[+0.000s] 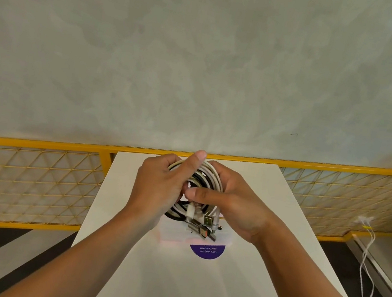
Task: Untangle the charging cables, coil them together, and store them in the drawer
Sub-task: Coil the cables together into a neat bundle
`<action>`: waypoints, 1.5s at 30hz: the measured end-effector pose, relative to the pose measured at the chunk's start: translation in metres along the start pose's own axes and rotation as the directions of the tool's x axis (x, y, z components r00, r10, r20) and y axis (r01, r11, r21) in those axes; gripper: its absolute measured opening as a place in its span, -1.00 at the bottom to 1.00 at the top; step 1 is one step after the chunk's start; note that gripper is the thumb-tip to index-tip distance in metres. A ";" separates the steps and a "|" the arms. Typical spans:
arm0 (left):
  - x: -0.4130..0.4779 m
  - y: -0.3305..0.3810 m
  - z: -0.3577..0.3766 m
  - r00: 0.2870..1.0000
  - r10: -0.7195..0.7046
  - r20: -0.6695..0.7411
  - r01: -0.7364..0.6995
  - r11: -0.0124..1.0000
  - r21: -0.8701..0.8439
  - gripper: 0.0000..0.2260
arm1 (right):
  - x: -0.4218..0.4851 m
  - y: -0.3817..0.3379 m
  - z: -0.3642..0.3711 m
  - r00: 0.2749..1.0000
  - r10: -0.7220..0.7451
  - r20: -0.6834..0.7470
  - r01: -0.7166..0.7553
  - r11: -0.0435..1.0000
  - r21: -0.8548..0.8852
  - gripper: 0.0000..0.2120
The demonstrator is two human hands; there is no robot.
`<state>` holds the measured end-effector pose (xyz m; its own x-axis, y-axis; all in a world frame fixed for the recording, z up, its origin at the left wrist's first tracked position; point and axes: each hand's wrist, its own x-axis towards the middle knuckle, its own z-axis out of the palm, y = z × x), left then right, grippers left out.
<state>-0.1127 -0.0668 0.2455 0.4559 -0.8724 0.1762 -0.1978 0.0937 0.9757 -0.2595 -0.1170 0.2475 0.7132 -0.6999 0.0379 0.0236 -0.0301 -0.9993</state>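
Risk first, reading across from my left. The left hand (pixel 158 186) grips one side of the coil of charging cables (pixel 207 175). If that grip slackens, I judge the springy white and black loops would fan open and undo the winding. Below the coil, the plug ends (pixel 204 223) hang loose in a cluster; they could snag on each other or on a drawer edge. No drawer shows anywhere in view, so I cannot say where the bundle must go. At the lower right of the frame, thin white leads (pixel 369 276) trail down off a ledge, well apart from the bundle. I cannot tell whether they belong to the job.

Now the pose. Both forearms reach in from the bottom edge and meet at centre frame, above the white table (pixel 289 251). The left hand's fingers curl round the coil's left side, with the thumb raised over the top. The right hand (pixel 234 205) wraps the right side, its thumb laid across the middle, pointing left. The coil sits between both palms, above a purple sticker (pixel 207 250).
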 end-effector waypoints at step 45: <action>0.000 -0.006 -0.002 0.972 -0.230 0.041 0.228 0.973 0.042 -0.42 | 0.002 -0.003 -0.024 0.965 -0.061 -0.255 -0.082 0.854 -0.514 -0.85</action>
<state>-0.1095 -0.0665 0.2397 0.4528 -0.8897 -0.0584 -0.1244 -0.1279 0.9839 -0.2753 -0.1351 0.2507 0.5079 -0.8558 0.0985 -0.3988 -0.3350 -0.8537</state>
